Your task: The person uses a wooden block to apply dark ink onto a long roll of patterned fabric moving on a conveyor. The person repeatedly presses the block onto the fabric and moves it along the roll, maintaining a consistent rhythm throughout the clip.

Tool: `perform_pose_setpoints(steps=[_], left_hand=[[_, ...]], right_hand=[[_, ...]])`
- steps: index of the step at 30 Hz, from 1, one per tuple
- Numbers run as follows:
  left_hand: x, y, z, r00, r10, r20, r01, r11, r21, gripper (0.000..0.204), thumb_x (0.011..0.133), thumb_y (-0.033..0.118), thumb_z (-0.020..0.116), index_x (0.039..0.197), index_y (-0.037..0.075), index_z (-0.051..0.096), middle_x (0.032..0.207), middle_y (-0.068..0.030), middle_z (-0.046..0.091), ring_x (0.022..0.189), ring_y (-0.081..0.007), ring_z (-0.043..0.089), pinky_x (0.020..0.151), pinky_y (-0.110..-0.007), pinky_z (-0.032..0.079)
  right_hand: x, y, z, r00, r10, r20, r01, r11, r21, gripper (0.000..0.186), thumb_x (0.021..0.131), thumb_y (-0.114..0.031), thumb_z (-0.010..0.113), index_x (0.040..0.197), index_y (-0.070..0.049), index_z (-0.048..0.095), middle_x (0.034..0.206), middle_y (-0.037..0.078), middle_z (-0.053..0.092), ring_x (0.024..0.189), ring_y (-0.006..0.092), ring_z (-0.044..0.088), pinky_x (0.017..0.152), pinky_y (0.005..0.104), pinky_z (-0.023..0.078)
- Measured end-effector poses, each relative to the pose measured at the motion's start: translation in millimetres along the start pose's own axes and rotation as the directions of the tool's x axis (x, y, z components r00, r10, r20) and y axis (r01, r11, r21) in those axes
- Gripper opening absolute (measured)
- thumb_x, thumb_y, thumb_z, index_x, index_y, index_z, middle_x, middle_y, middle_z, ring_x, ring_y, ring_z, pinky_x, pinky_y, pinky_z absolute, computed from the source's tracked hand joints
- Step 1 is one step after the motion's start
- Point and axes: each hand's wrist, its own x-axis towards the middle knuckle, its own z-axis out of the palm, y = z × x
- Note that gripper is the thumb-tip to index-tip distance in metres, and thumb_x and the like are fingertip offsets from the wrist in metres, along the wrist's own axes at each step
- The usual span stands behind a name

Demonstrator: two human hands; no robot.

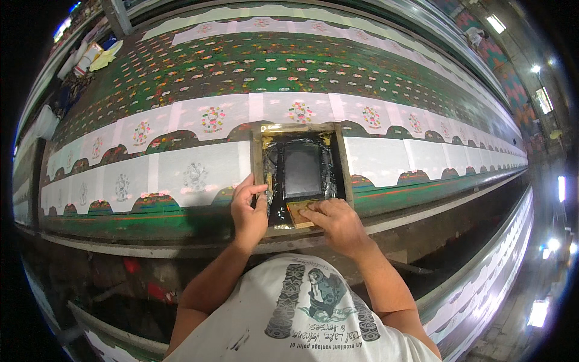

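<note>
A wooden-framed printing screen lies on the long table, over the near row of white fabric pieces. Its inside is smeared with black ink around a dark rectangular mesh window. My left hand grips the left side of the frame near its front corner. In my right hand is a wooden-handled squeegee, held low inside the front end of the frame. Its blade edge is hidden. Left of the screen, fabric pieces carry black outline prints; right of it, pieces look unprinted.
Behind runs a row of fabric pieces with coloured prints. The green tabletop beyond is covered with small coloured marks. A metal rail borders the near edge. Another table with printed fabric stands at the lower right. Assorted items lie far left.
</note>
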Motion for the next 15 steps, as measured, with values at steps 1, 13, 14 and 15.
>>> perform_pose_setpoints(steps=[1, 13, 14, 15], left_hand=[[-1.0, 3.8, 1.1, 1.000, -0.002, 0.001, 0.001, 0.999, 0.038, 0.028, 0.098, -0.010, 0.075, 0.124, 0.000, 0.078, 0.162, -0.0284, 0.060, 0.152, -0.0369, 0.061, 0.128, -0.043, 0.046], [-5.9, 17.6, 0.3, 0.991, 0.131, 0.038, -0.136, 0.948, 0.286, 0.043, 0.077, -0.008, 0.072, 0.116, 0.008, 0.081, 0.161, -0.0266, 0.063, 0.152, -0.0420, 0.058, 0.133, -0.048, 0.038], [-4.0, 14.8, -1.1, 0.984, 0.172, 0.042, -0.177, 0.948, 0.266, 0.041, 0.078, -0.007, 0.071, 0.115, 0.007, 0.080, 0.161, -0.0275, 0.063, 0.151, -0.0421, 0.059, 0.132, -0.047, 0.038], [-3.8, 13.5, 1.1, 0.976, 0.213, 0.044, -0.218, 0.945, 0.245, 0.039, 0.078, -0.007, 0.071, 0.113, 0.007, 0.080, 0.161, -0.0285, 0.063, 0.150, -0.0422, 0.060, 0.132, -0.047, 0.038]], right_hand=[[-3.8, 0.3, 1.4, 1.000, 0.013, 0.008, -0.013, 1.000, 0.004, 0.065, 0.070, 0.001, 0.086, 0.133, -0.010, 0.082, 0.120, 0.012, 0.076, 0.110, 0.0348, 0.072, 0.099, 0.0475, 0.059], [-52.5, 11.3, 5.4, 0.893, 0.321, -0.316, -0.303, 0.947, 0.105, 0.046, 0.089, -0.008, 0.089, 0.133, -0.009, 0.078, 0.143, 0.016, 0.070, 0.138, 0.0409, 0.065, 0.115, 0.0493, 0.053], [-58.7, 16.4, 9.4, 0.852, 0.403, -0.335, -0.351, 0.914, 0.206, 0.044, 0.090, -0.007, 0.089, 0.133, -0.009, 0.078, 0.143, 0.017, 0.071, 0.137, 0.0410, 0.065, 0.116, 0.0499, 0.053], [-65.2, 20.5, 10.3, 0.806, 0.481, -0.344, -0.388, 0.869, 0.307, 0.043, 0.091, -0.006, 0.088, 0.133, -0.009, 0.078, 0.142, 0.017, 0.071, 0.137, 0.0410, 0.066, 0.116, 0.0504, 0.053]])
